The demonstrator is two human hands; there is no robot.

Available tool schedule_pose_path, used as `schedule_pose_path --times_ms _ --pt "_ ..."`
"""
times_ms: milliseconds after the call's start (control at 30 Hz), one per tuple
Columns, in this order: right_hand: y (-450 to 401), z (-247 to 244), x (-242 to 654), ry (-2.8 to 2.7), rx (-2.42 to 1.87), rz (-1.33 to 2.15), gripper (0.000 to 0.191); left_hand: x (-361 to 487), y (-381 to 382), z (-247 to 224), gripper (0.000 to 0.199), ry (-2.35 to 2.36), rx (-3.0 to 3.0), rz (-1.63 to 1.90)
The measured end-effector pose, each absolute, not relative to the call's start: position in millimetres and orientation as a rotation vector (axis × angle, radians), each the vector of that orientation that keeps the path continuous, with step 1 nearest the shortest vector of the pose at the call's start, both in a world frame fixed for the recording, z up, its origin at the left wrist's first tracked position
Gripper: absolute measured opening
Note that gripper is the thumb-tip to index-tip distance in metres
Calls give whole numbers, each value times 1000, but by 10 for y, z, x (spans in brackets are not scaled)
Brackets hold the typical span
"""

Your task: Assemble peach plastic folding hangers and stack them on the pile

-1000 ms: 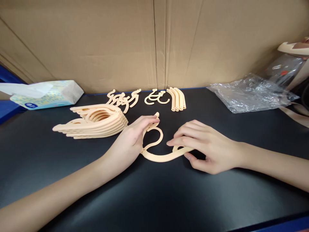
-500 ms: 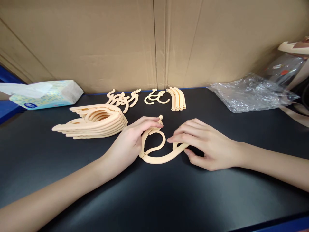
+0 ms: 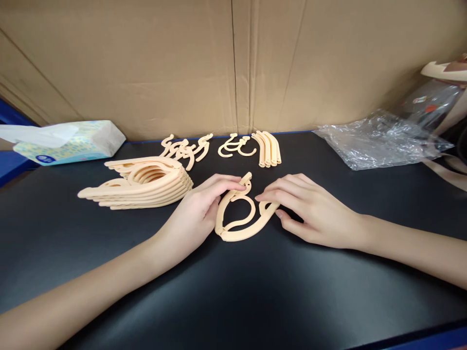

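A cream plastic folding hanger (image 3: 242, 234) lies on the black table between my hands, its two arms bent toward each other around a curved hook. My left hand (image 3: 199, 206) grips the upper part of its left arm, fingers over the top and thumb beneath. The end of the right arm is held between the fingers and thumb of my right hand (image 3: 310, 209). Left of my left hand is a stack of folded cream hangers (image 3: 146, 194).
Loose cream hooks (image 3: 188, 150) and more hooks (image 3: 237, 146) lie at the back, beside several curved arm pieces (image 3: 268, 148). A tissue pack (image 3: 73, 143) is at back left, a clear plastic bag (image 3: 375, 141) at back right. Cardboard (image 3: 164, 68) stands behind the table.
The hanger's right arm has swung up and inward with my right hand, so its two arms are closer together. The hanger's joint has shifted slightly right and up.
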State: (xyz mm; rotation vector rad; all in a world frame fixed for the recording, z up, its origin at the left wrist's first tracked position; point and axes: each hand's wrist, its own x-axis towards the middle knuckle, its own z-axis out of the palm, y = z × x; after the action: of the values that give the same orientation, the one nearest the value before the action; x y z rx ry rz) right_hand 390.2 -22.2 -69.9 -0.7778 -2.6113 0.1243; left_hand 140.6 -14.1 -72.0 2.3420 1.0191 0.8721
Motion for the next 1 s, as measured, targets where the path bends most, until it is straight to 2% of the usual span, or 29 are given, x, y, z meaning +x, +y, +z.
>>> schedule_pose_path --times_ms 800,1000 --pt "-201 -725 3918 -2582 -889 41 31 1423 -185 -679 36 1041 2415 819" --pt "-190 -730 3918 -2541 -908 39 27 1430 -229 -657 41 1013 2455 696"
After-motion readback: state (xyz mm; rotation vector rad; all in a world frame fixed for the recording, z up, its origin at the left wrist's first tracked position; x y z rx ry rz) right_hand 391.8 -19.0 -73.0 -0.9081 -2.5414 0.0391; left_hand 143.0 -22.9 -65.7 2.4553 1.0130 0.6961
